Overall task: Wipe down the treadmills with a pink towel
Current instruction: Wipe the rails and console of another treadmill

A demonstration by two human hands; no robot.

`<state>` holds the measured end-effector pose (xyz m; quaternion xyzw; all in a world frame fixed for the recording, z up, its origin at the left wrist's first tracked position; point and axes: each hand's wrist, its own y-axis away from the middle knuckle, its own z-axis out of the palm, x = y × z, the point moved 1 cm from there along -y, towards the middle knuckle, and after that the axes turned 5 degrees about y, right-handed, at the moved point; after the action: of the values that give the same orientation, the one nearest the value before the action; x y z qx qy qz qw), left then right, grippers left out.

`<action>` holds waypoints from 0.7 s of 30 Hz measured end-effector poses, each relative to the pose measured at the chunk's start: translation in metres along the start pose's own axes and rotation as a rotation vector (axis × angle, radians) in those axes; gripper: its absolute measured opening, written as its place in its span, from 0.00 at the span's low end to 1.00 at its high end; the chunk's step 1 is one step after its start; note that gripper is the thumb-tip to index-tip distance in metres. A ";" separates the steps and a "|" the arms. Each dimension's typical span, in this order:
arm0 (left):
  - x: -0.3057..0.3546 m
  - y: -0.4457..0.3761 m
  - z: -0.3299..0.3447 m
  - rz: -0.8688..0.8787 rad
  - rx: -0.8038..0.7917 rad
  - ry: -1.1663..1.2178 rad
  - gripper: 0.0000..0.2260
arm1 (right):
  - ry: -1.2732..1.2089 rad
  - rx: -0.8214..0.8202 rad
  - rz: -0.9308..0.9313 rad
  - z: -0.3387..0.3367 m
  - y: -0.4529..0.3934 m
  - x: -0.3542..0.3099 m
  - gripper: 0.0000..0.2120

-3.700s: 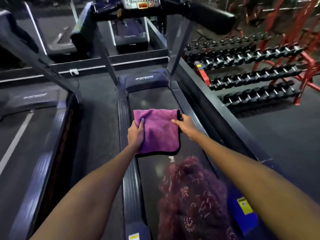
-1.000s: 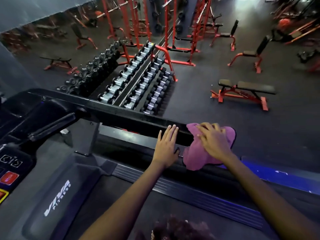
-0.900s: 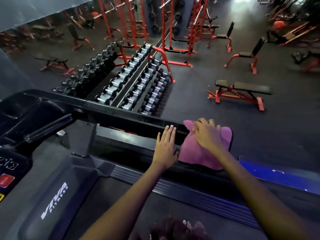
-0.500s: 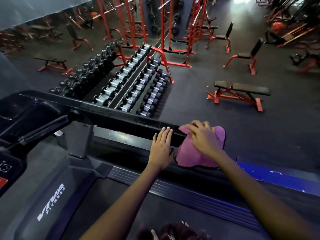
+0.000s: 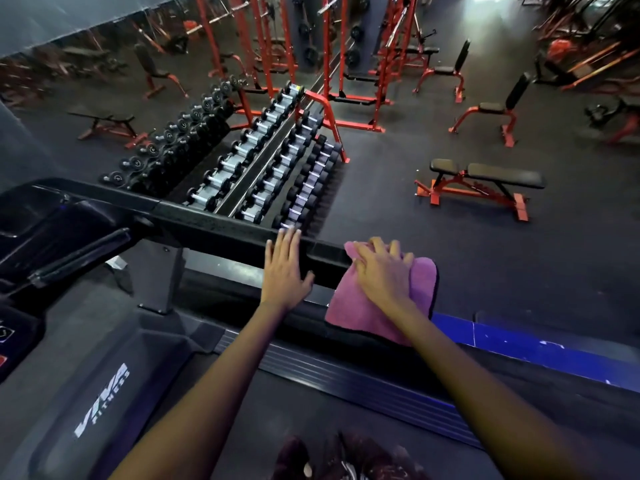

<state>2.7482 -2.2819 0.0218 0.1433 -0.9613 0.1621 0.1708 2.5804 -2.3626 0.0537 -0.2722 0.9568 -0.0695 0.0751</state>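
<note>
The pink towel (image 5: 360, 306) is draped over the end of the treadmill's black side handrail (image 5: 214, 226). My right hand (image 5: 384, 271) lies on top of the towel, fingers spread, pressing it onto the rail end. My left hand (image 5: 285, 268) rests flat on the handrail just left of the towel, fingers straight. The treadmill's belt (image 5: 311, 420) and motor cover (image 5: 104, 386) with white lettering are below my arms. Part of the console (image 5: 20, 327) shows at the left edge.
Beyond the rail stands a red rack of dumbbells (image 5: 263, 161). A red flat bench (image 5: 481, 185) stands on the dark gym floor to the right, with more red benches and racks (image 5: 332, 57) behind. A blue strip (image 5: 536, 348) runs along the treadmill's right side.
I turned from the belt to the right side handrail. Over the last second my right hand with the towel has stayed at the rail's end, shifting slightly; my left hand has slid a little away from it.
</note>
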 end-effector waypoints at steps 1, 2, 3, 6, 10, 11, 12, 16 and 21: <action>-0.007 -0.001 -0.001 -0.022 -0.071 -0.047 0.38 | 0.011 0.008 -0.058 0.001 0.001 0.002 0.15; -0.012 -0.001 -0.001 -0.037 -0.146 -0.097 0.40 | 0.018 0.008 -0.137 0.001 0.005 0.007 0.16; -0.016 -0.002 -0.001 -0.043 -0.206 -0.148 0.42 | 0.029 0.009 -0.205 0.001 0.009 0.016 0.17; -0.017 -0.001 0.000 -0.053 -0.265 -0.216 0.45 | 0.070 0.028 -0.263 0.002 0.018 0.040 0.20; -0.012 -0.001 -0.002 -0.100 -0.298 -0.240 0.47 | 0.052 -0.007 -0.037 -0.006 0.006 0.011 0.15; -0.011 -0.001 -0.002 -0.111 -0.314 -0.248 0.47 | 0.054 0.001 -0.019 -0.007 0.000 -0.003 0.14; -0.010 -0.001 -0.002 -0.123 -0.328 -0.252 0.48 | 0.052 -0.004 -0.022 -0.007 -0.004 -0.017 0.14; -0.007 -0.001 -0.002 -0.151 -0.344 -0.258 0.49 | 0.029 -0.004 -0.217 -0.004 -0.002 -0.030 0.15; -0.006 -0.002 -0.005 -0.160 -0.371 -0.236 0.49 | 0.116 -0.023 -0.239 -0.011 -0.001 0.009 0.15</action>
<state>2.7559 -2.2806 0.0246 0.2029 -0.9735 -0.0493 0.0930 2.5710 -2.3671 0.0634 -0.3809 0.9209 -0.0825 0.0078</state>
